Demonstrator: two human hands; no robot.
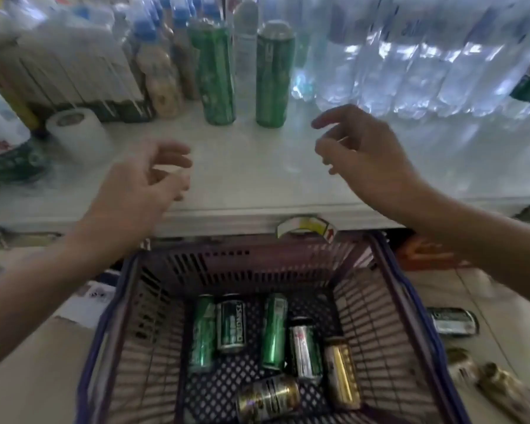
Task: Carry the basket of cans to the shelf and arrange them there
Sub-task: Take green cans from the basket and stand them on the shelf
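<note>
A dark purple slatted basket stands on the floor below the white shelf. Several cans lie flat in it: green ones, a silver one and gold ones. Two tall green cans stand upright at the back of the shelf, one at the left and one at the right. My left hand hovers over the shelf's front, fingers spread, holding nothing. My right hand hangs above the shelf right of the cans, fingers loosely curled and apart, also holding nothing.
Packs of water bottles fill the shelf's right side. Blue-capped bottles, a white carton and a tissue roll crowd the left. A flat tin and brown bottles lie on the floor right of the basket.
</note>
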